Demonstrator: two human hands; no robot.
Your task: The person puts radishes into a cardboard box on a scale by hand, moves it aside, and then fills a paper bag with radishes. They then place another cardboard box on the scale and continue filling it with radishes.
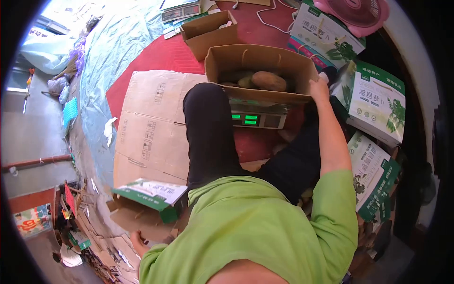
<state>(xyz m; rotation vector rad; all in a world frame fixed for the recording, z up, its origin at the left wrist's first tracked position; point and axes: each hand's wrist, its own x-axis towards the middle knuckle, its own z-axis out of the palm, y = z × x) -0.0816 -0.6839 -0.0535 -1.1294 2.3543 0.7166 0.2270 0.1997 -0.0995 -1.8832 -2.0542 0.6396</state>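
My right hand [319, 90] grips the right edge of an open cardboard box [260, 52]. Inside lie a brownish oblong root or fruit [268, 81] and greenish ones beside it. The box sits on a scale [272, 120] whose display glows green. At lower left, my left hand [139, 243] is down by my side, fingers apart. Just above it is a green-and-white carton [153, 193], tilted, with its brown inner flaps facing the hand.
Flattened cardboard [151, 125] covers the floor left of my knee. Printed green-and-white cartons [378, 102] are stacked along the right, with a pink basin [354, 14] above them. A smaller open box [208, 35] stands ahead on the red floor covering [156, 59]. Blue plastic sheeting [106, 71] spreads leftward.
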